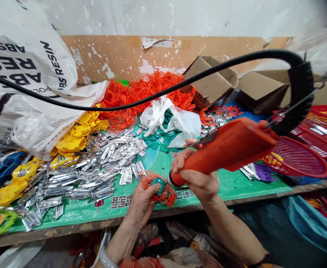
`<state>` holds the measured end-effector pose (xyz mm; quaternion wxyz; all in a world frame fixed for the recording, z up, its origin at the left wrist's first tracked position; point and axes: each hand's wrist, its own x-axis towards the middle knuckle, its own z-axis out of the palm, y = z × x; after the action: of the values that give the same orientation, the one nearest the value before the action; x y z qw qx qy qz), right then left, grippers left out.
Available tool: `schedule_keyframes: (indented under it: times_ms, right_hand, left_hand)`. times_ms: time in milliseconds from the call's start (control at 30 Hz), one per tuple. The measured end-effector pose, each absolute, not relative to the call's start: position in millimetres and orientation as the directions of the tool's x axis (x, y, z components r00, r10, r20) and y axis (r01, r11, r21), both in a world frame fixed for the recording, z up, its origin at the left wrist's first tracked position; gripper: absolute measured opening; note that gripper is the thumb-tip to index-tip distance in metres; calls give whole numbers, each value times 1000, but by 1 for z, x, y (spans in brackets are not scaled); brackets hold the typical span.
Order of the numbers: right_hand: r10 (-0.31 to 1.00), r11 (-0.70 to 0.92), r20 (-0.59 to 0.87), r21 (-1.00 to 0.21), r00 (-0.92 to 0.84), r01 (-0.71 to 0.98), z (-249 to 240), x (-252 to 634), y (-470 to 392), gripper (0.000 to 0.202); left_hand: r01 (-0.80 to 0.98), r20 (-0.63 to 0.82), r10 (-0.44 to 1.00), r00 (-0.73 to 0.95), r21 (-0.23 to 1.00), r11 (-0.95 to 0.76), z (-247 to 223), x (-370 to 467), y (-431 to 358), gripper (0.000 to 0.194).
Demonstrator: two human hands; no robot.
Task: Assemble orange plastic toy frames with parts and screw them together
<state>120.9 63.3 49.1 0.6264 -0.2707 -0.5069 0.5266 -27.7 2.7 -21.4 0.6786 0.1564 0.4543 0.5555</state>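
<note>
Near the table's front edge, my left hand (142,203) is closed on an orange lattice plastic part (167,197), its thumb pressing a small teal piece (159,185) against it. My right hand (198,178) wraps round a red-orange power tool (222,149), which is tilted with its dark tip down to the left. That tip is beside the teal piece; whether they touch is hard to tell. A black cable runs from the tool's rear end.
Silver parts (104,163) are heaped on the green table (158,160) at left, beside yellow parts (74,137). Behind are an orange lattice pile (146,93), a white plastic bag (190,124) and cardboard boxes (261,89). A red basket (300,160) stands at right. The black cable (130,108) arcs overhead.
</note>
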Motion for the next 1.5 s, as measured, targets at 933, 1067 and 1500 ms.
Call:
schedule_keyframes:
  times_ms: [933,1067,1500]
  right_hand:
    - [918,379,333,-897,213,-228,27,150,119,12]
    - [917,385,339,-891,212,-240,26,148,118,13]
    - [903,400,356,-901,240,-167,26,148,118,13]
  left_hand:
    - [-588,-484,874,48,694,416,-18,-30,4,30]
    - [-594,-479,876,56,689,415,-18,-30,5,30]
    - [-626,-494,868,49,662,412,-21,-31,6,36]
